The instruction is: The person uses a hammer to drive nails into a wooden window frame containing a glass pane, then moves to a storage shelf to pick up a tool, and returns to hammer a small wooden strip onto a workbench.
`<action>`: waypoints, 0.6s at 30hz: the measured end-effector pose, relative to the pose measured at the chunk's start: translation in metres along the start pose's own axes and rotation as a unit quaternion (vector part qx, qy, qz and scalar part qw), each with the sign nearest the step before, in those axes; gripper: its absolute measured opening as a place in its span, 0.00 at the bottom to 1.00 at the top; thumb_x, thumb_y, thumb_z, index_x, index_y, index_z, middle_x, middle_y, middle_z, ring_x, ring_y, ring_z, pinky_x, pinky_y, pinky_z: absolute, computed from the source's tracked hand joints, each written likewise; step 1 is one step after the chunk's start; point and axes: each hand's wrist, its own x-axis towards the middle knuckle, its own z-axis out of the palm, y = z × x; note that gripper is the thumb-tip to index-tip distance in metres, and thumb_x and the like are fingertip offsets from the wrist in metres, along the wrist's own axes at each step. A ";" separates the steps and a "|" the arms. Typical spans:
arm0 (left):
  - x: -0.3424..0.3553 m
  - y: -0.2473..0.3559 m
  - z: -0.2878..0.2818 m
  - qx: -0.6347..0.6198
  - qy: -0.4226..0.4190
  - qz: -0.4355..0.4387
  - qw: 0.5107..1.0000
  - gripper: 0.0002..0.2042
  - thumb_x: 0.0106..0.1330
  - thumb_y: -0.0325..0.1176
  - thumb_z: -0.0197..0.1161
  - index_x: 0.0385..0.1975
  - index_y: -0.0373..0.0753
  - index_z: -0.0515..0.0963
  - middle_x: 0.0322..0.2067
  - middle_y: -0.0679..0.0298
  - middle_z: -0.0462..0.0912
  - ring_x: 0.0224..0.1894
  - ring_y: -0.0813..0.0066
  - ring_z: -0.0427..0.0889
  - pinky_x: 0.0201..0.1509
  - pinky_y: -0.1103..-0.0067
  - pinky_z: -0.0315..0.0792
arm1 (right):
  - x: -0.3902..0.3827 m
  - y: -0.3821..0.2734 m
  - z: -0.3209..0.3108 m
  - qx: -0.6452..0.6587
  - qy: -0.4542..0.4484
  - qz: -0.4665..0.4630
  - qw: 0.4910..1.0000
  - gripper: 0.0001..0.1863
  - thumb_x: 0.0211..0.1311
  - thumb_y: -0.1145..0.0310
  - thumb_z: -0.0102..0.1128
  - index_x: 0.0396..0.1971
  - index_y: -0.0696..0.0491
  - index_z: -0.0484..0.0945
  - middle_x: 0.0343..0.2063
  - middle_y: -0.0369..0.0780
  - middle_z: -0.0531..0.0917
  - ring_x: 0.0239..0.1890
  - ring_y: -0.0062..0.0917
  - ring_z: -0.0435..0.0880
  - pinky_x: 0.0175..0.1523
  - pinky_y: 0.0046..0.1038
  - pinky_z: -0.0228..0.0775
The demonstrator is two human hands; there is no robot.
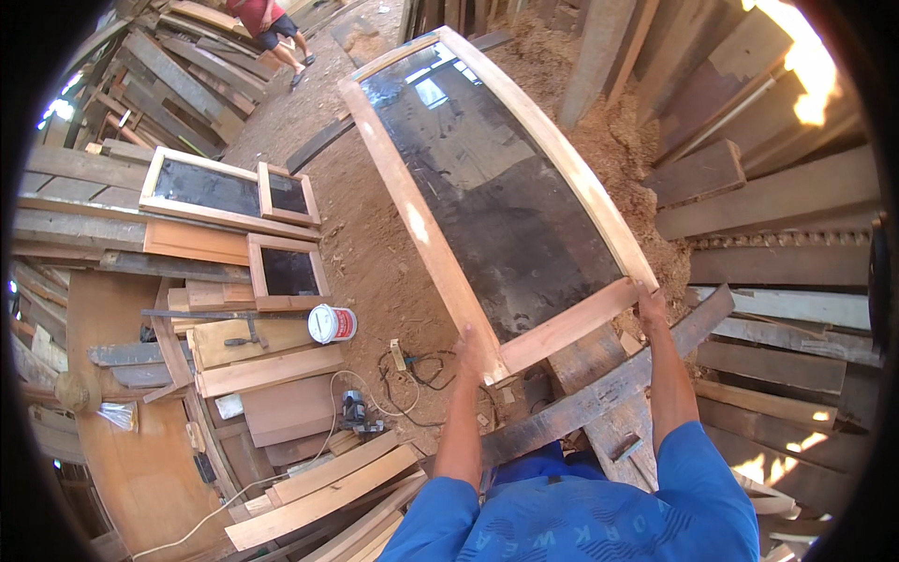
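Observation:
A large wooden-framed glass panel [420,217] slants away from me, its dark glass catching bright reflections near the far end. My left hand [467,350] is closed on the near left corner of the frame. At the near right corner my right hand [650,305] grips the other side; its fingers are partly hidden by the wood. Beneath the near end lies a worn plank [599,398] on a bench, crossed by a long dark board [618,379] just in front of my body.
Left of me are smaller framed glass panels [208,182], a white bucket [323,324], a hammer [248,335], a power tool [354,408] with a cord, and stacked boards [323,492]. Planks [777,262] lean at right. Sawdust [599,155] covers the ground. Another person [272,28] stands far off.

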 end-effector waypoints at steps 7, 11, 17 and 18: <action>-0.041 0.039 0.017 0.046 -0.010 0.088 0.995 0.34 0.76 0.56 0.45 0.61 0.24 0.68 0.57 0.48 0.76 0.60 0.59 0.74 0.65 0.70 0.64 | 0.014 0.006 0.003 0.266 -0.012 0.009 0.964 0.20 0.72 0.61 0.58 0.57 0.55 0.73 0.48 0.42 0.81 0.47 0.35 0.84 0.48 0.43 0.82; -0.054 0.051 0.012 0.039 0.002 0.072 0.997 0.32 0.77 0.53 0.43 0.61 0.25 0.69 0.55 0.49 0.77 0.58 0.60 0.74 0.64 0.70 0.65 | -0.009 -0.005 -0.009 0.236 -0.016 -0.004 0.972 0.20 0.73 0.61 0.57 0.58 0.55 0.72 0.50 0.42 0.81 0.49 0.35 0.84 0.50 0.43 0.82; -0.113 0.064 0.004 0.091 0.017 0.082 0.992 0.31 0.77 0.52 0.43 0.60 0.26 0.70 0.53 0.50 0.78 0.55 0.63 0.76 0.61 0.71 0.68 | -0.052 0.012 -0.027 0.215 0.007 0.005 0.977 0.21 0.73 0.62 0.56 0.60 0.56 0.70 0.52 0.41 0.80 0.50 0.33 0.82 0.54 0.42 0.80; -0.119 0.053 0.002 0.107 0.027 0.102 0.989 0.30 0.77 0.52 0.43 0.59 0.26 0.70 0.52 0.51 0.78 0.54 0.63 0.76 0.60 0.71 0.68 | -0.059 0.023 -0.031 0.208 0.002 -0.061 0.976 0.19 0.73 0.63 0.55 0.58 0.55 0.72 0.52 0.41 0.80 0.52 0.32 0.80 0.55 0.41 0.76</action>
